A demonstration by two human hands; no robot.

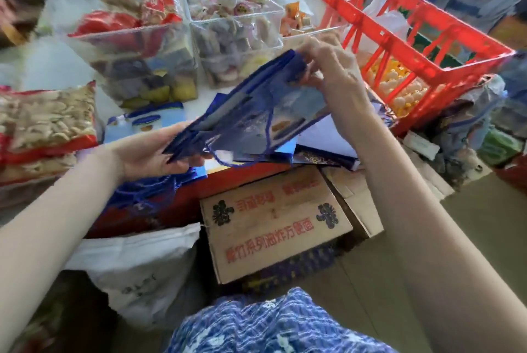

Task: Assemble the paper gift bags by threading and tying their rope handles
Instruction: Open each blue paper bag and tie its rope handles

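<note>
**A:** Where's the bag right now?

**B:** The blue gift bag (251,113) is folded flat and held up in the air, tilted, just in front of the red crate (413,39) and above the cardboard box (273,224) with red printing.

**A:** Who has hold of it?

**B:** Both hands. The left hand (154,153) cups the bag's lower end, fingers curled under it and thumb along the top. The right hand (328,67) pinches the bag's upper edge, the end nearest the crate, with its fingers bent tightly there.

**A:** And the rope?

**B:** A blue rope handle (228,153) hangs in a loop from the bag, down toward the box. Whether its ends are knotted, I cannot tell; the frame is blurred.

**A:** Anything else by the crate?

**B:** To its left, on the surface (108,104), clear plastic tubs (137,47) hold wrapped snacks. More flat blue bags (142,124) lie under the held one, and a white sack (142,264) sits left of the box.
</note>
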